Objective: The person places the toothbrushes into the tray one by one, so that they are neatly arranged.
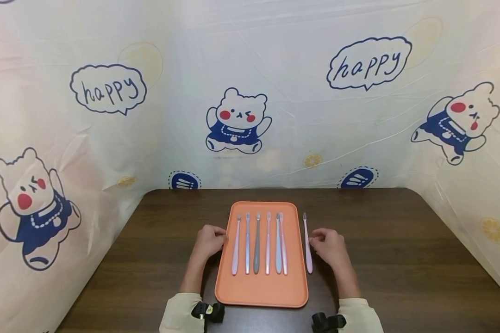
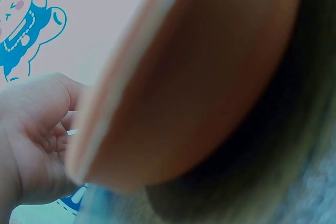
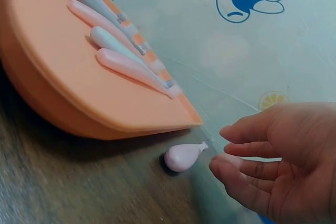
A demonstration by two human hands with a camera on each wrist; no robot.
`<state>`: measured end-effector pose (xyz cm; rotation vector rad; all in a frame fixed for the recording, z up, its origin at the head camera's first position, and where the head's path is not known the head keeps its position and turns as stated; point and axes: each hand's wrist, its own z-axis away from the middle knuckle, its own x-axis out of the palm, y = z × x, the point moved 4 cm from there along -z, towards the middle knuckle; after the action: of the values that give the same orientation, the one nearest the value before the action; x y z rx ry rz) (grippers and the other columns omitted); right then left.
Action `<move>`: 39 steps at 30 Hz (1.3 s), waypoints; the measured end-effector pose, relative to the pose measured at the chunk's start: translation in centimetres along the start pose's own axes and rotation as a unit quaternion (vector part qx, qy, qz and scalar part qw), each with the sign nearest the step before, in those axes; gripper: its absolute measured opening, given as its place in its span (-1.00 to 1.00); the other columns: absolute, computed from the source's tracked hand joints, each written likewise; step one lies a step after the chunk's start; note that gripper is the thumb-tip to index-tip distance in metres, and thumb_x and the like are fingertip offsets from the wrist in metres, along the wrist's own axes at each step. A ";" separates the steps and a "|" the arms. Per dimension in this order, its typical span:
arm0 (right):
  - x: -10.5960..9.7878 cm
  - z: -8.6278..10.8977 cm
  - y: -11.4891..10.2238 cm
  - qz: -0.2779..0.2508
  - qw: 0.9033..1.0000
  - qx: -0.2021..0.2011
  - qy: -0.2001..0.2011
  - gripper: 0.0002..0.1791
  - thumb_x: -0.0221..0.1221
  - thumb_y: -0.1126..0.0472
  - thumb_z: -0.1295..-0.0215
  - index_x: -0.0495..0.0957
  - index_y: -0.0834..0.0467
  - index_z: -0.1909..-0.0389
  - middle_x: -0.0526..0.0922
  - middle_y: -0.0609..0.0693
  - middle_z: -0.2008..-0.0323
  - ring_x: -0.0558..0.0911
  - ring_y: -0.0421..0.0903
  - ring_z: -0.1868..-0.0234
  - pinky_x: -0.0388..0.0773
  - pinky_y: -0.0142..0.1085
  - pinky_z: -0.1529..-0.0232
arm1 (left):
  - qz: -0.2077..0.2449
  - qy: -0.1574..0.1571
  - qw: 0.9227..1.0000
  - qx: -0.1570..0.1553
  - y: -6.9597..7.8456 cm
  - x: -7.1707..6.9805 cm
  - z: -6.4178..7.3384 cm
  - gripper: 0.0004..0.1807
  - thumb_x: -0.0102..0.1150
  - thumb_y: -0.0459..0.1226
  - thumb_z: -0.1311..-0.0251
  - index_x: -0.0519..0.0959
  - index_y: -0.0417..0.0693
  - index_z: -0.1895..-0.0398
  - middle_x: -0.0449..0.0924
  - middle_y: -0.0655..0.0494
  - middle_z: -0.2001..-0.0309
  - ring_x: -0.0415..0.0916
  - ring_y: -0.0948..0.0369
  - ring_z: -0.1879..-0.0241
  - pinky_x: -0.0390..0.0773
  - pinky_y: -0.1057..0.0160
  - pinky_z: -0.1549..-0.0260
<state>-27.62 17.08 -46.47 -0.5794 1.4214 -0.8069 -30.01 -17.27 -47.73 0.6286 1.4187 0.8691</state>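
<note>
An orange tray [image 1: 260, 291] lies on the table with several toothbrushes side by side on it, among them a grey toothbrush [image 1: 256, 252] and a pink toothbrush [image 1: 268, 252]. My left hand [image 1: 208, 241] is at the tray's left rim, its thumb and fingers bent against the edge. Part of those fingers is hidden behind the tray in the left wrist view. Right of the tray, a single pinkish-purple toothbrush [image 1: 308, 254] lies on the tabletop, head pointing away. Beside it is my right hand [image 3: 273, 156], fingers loosely bent with a gap between thumb and fingertips, holding nothing.
The dark wooden table [image 1: 383, 240] extends on both sides of the tray. Behind and beside it hangs a pale curtain [image 1: 296, 106] printed with cartoon bears. A black wrist device [image 1: 208, 312] is on each sleeve.
</note>
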 end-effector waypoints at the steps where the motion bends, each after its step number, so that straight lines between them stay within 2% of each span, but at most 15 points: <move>1: 0.0 0.0 0.0 0.003 1.000 0.001 0.000 -0.63 0.21 0.26 -0.35 0.60 0.36 -0.11 0.71 0.24 0.19 0.64 -0.09 0.38 0.67 -0.26 0.36 | 0.001 0.000 1.000 -0.002 -0.1 0.0 0.0 -0.76 0.17 -0.41 -0.22 0.73 -0.38 0.15 0.76 -0.22 0.22 0.71 0.18 0.40 0.73 0.22 0.39; 13: 0.2 -0.2 0.5 0.039 0.999 -0.001 -0.004 -0.58 0.37 0.22 -0.18 0.63 0.35 -0.03 0.69 0.11 0.34 0.57 -0.10 0.38 0.45 -0.36 0.42 | 0.003 -0.005 1.000 -0.004 -0.3 0.2 -0.1 -0.75 0.17 -0.40 -0.23 0.73 -0.38 0.13 0.76 -0.23 0.20 0.72 0.17 0.40 0.74 0.21 0.39; 19: 0.4 -0.2 0.5 0.051 0.999 0.013 -0.004 -0.57 0.39 0.19 -0.16 0.64 0.34 0.00 0.68 0.11 0.33 0.57 -0.07 0.33 0.45 -0.33 0.39 | 0.003 -0.003 1.000 -0.003 -0.2 0.2 -0.2 -0.75 0.17 -0.40 -0.20 0.74 -0.38 0.16 0.77 -0.23 0.22 0.72 0.19 0.42 0.74 0.22 0.41; 27: 0.5 -0.3 0.6 0.071 0.997 0.018 0.003 -0.59 0.42 0.18 -0.12 0.67 0.30 0.03 0.68 0.06 0.34 0.58 -0.05 0.30 0.51 -0.19 0.26 | 0.002 -0.002 1.000 -0.003 -0.3 0.1 -0.2 -0.75 0.16 -0.41 -0.21 0.73 -0.39 0.16 0.76 -0.23 0.22 0.72 0.19 0.41 0.73 0.23 0.41; 33: 0.4 -0.3 0.6 0.076 0.997 0.017 0.005 -0.65 0.41 0.19 -0.13 0.68 0.29 0.09 0.70 0.05 0.35 0.60 -0.05 0.31 0.52 -0.20 0.27 | 0.003 0.003 1.000 0.009 -0.1 0.1 -0.1 -0.76 0.15 -0.43 -0.16 0.75 -0.38 0.20 0.77 -0.19 0.30 0.70 0.21 0.44 0.70 0.27 0.46; 39: 0.4 -0.2 0.5 0.072 0.997 0.010 0.012 -0.70 0.39 0.22 -0.11 0.70 0.30 0.16 0.73 0.04 0.41 0.63 -0.07 0.35 0.54 -0.20 0.31 | -0.001 0.003 1.000 0.008 -0.1 0.0 -0.1 -0.76 0.17 -0.41 -0.15 0.75 -0.36 0.21 0.77 -0.17 0.31 0.68 0.23 0.45 0.69 0.28 0.46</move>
<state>-27.77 17.14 -47.09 -0.4476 1.4571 -0.7154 -30.10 -17.30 -47.83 0.6371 1.4337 0.8596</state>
